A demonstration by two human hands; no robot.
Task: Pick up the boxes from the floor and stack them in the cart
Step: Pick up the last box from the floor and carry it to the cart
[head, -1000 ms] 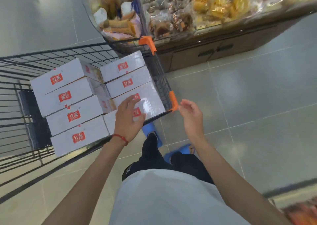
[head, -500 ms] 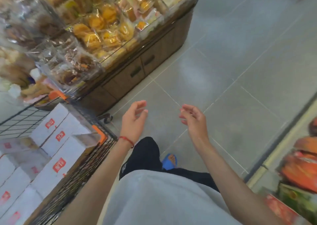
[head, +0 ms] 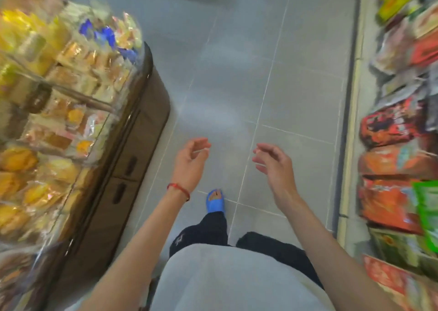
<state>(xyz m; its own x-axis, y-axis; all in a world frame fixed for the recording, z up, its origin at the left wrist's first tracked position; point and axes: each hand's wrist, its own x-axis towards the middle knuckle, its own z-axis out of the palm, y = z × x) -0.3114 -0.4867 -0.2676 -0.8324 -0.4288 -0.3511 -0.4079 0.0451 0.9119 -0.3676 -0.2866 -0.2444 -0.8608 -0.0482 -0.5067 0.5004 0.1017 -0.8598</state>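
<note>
You have turned away from the cart, so it and its stacked boxes are now out of view, and your left hand point(head: 189, 163) and right hand point(head: 272, 166) hang loosely curled and empty over the tiled floor point(head: 237, 85), probably seeking the next one.

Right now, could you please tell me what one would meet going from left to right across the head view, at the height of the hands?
wrapped pastries → brown cabinet → left hand → right hand → snack packets
</note>
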